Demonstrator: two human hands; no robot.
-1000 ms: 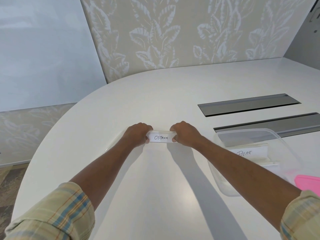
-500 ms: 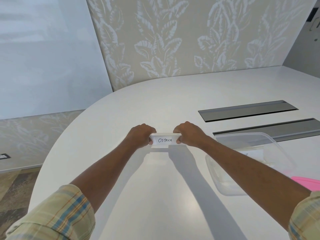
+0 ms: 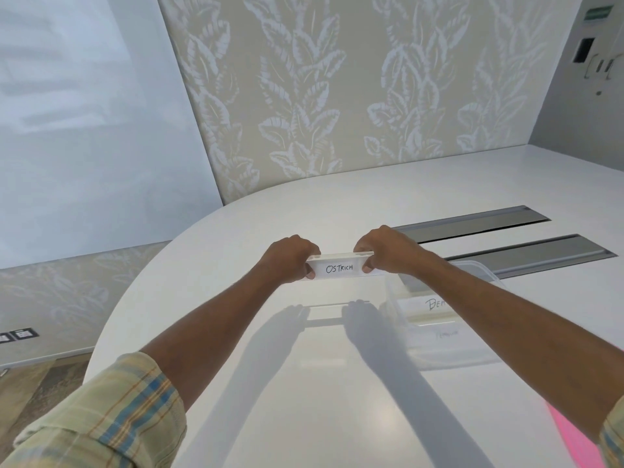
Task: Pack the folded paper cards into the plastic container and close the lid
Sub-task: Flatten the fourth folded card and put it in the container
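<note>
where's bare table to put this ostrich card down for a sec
Bare table lies between the forearms and left of the left hand, out to the rounded edge. Crowded right: plastic container, pink lid, metal slots.

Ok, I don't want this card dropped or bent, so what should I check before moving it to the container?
1. Card held at both ends by left hand and right hand: ok.
2. Card clear of table: ok, its shadow falls apart from it.
3. Container open: ok.
4. Room beside the cards inside: cannot tell, the right arm hides part.
5. Lid within reach: ok, pink, at the near right.
</note>
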